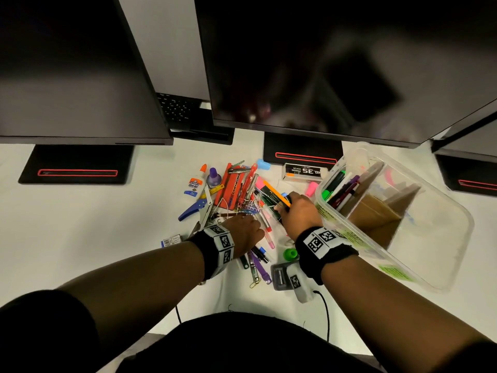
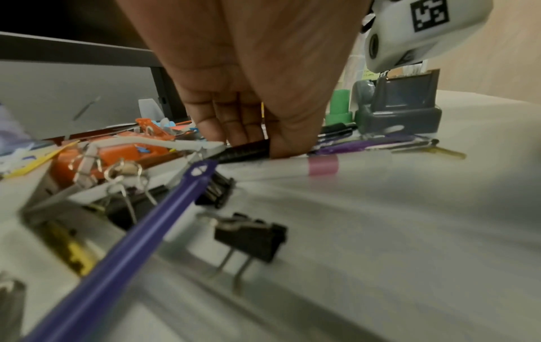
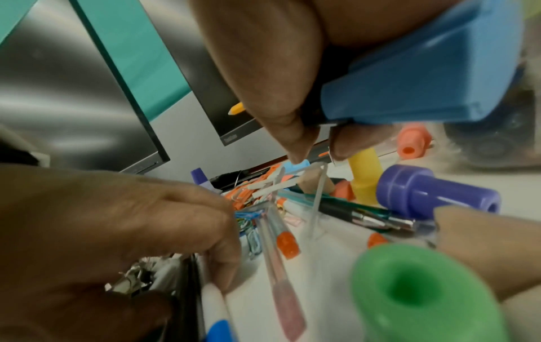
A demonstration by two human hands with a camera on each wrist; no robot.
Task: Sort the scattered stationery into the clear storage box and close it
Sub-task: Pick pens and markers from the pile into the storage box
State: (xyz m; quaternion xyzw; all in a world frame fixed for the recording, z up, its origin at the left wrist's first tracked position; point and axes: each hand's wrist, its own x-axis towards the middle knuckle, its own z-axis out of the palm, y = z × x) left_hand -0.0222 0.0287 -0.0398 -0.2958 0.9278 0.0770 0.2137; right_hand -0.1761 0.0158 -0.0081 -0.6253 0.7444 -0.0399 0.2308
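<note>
The right hand [image 1: 298, 211] grips a blue-capped marker [image 3: 415, 76], its long axis pointing back-right toward the box [image 1: 443, 219], which lies open just right of that hand. The left hand [image 1: 244, 232], farther from the box, pinches a black pen [image 2: 246, 151] in the pile [image 1: 242, 195] at the desk's [image 1: 80, 224] middle.

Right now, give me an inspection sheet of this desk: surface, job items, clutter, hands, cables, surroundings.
Surface: white desk, bare at left.
Job's things: clear storage box open at right, markers and cardboard dividers inside; no lid seen.
Clutter: loose pile at centre with glue bottle, staple box, green cap, binder clip.
Grips: left hand pinches a black pen; right hand holds a blue-capped marker.
Cables: black cable at near edge.
Surroundings: dark monitors behind.
</note>
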